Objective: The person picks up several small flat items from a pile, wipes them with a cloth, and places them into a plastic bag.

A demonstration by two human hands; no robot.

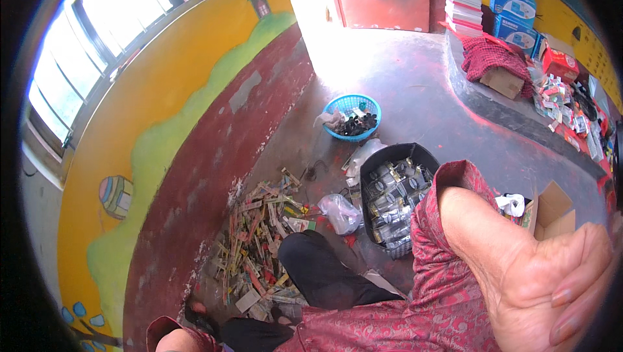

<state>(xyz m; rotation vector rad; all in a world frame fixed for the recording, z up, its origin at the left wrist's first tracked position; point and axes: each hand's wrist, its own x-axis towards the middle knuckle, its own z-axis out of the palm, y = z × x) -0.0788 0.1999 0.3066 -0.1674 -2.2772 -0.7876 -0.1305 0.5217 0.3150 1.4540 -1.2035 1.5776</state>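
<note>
Raised close to the camera on the right side, my right hand (551, 280) has its fingers curled in toward the palm. Whatever they may hold is hidden. A red patterned sleeve (448, 248) is pushed back from the bare right forearm. Of my left arm only a bit of skin and sleeve (188, 336) shows at the lower left edge; the hand itself is out of the picture. Beyond the right sleeve stands a black basket (425, 156) filled with several clear and dark small packaged pieces. My legs in black trousers (324, 277) stretch below.
Left of my legs lies a heap of flat paper strips (263, 235). A blue plastic basket (355, 136) holds dark pieces. A tied plastic bag (341, 214) rests beside the black basket. An open cardboard box (555, 216) is at right, below a ledge with stacked blue boxes (514, 5).
</note>
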